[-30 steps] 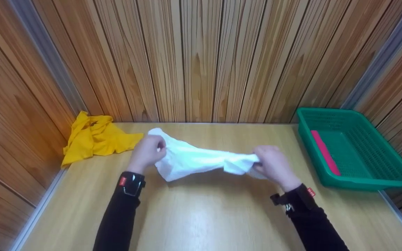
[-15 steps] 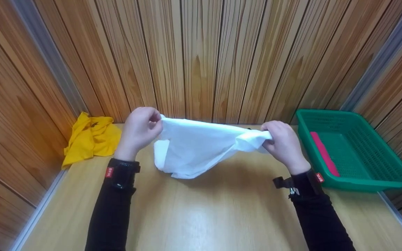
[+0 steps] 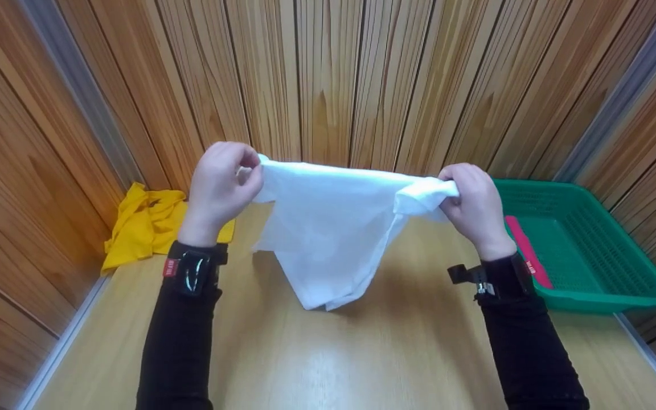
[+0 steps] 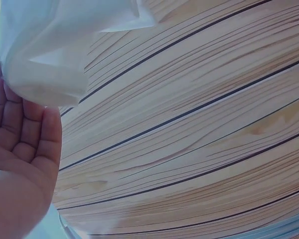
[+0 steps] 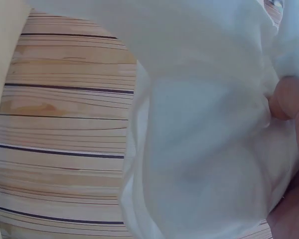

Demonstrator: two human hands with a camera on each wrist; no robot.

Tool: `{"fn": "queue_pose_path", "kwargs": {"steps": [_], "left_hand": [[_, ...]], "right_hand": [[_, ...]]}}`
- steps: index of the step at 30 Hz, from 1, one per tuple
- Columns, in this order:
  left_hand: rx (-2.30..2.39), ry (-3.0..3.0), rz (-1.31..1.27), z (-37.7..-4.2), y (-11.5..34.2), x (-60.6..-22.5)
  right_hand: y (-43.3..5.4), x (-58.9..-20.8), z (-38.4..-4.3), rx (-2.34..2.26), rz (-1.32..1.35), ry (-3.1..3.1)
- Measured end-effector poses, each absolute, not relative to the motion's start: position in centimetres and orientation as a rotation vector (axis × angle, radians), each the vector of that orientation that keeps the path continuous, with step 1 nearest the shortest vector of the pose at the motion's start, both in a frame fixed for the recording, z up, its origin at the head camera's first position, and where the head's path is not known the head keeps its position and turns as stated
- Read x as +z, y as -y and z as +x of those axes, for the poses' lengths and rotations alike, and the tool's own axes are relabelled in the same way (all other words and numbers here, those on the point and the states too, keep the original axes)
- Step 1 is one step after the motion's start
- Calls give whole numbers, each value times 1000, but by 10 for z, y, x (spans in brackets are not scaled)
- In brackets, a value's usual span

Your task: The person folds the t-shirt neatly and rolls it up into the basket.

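Note:
A thin white cloth (image 3: 333, 222) hangs stretched between both hands above the table, its upper edge nearly taut and its lower part drooping to a blunt point. My left hand (image 3: 222, 185) pinches the upper left corner between thumb and fingers. At the opposite corner my right hand (image 3: 476, 205) grips a bunched, folded-over part. In the left wrist view, the curled fingers of the left hand (image 4: 22, 134) lie just under the white cloth (image 4: 45, 55). The right wrist view has the cloth (image 5: 204, 149) filling most of the picture, with the right hand's thumb (image 5: 289, 99) pressed into it.
A crumpled yellow cloth (image 3: 143, 228) lies at the back left of the wooden table (image 3: 316, 364). At the right stands a green plastic basket (image 3: 607, 299) with a flat pink-red strip (image 3: 527, 250) inside. Wood-panelled walls (image 3: 328, 85) enclose the back and sides.
Both hands have risen and moved apart, lifting the white cloth. It has gone from a bunched, sagging strip to a spread sheet hanging down. The yellow cloth and basket stay put.

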State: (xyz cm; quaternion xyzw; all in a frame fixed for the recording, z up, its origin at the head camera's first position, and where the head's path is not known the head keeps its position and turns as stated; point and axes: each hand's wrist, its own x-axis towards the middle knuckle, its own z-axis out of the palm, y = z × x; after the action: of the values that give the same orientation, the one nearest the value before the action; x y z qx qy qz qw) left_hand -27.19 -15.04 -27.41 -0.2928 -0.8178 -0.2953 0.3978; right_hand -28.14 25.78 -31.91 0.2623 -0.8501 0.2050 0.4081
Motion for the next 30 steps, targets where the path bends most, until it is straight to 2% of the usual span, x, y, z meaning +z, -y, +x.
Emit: {"fn": "queue_pose_path", "kwargs": {"steps": [23,30], "left_hand": [[-884,1937,-770,-255,157,-277],[-835,2044,-612,-280,152,-302]], "right_hand": [[-252,-301,-267,718,681,2035],[-247,-317,-291,693,625,2110]]}}
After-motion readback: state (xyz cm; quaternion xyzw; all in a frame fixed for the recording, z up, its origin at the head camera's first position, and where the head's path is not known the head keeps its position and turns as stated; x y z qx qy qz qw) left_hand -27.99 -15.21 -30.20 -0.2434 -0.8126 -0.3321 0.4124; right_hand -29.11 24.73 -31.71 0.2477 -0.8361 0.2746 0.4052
